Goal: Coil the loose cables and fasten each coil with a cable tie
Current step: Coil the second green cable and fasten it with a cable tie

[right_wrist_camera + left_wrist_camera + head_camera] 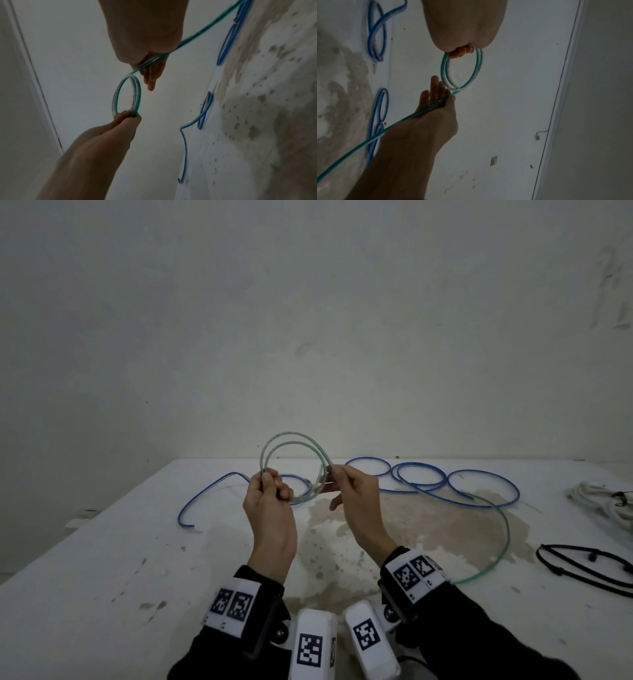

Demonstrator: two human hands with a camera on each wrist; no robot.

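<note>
A green-and-clear cable is wound into a small coil (293, 442) of two or three turns, held upright above the white table (102, 559). My left hand (270, 487) grips the coil's left side in curled fingers (462, 52). At the coil's right side, my right hand (337, 474) pinches the cable between thumb and forefinger, with the other fingers (150, 79) straight. From there the loose green tail (508, 537) curves right and back toward my right wrist. A blue cable (419, 463) lies uncoiled in several loops along the far side of the table.
At the right edge of the table lies a white cord bundle (599, 501) with a dark tie on it. Nearer, a black looped cable (582, 573) lies flat. A brown stain covers the table's middle. A bare wall rises just behind the table's far edge.
</note>
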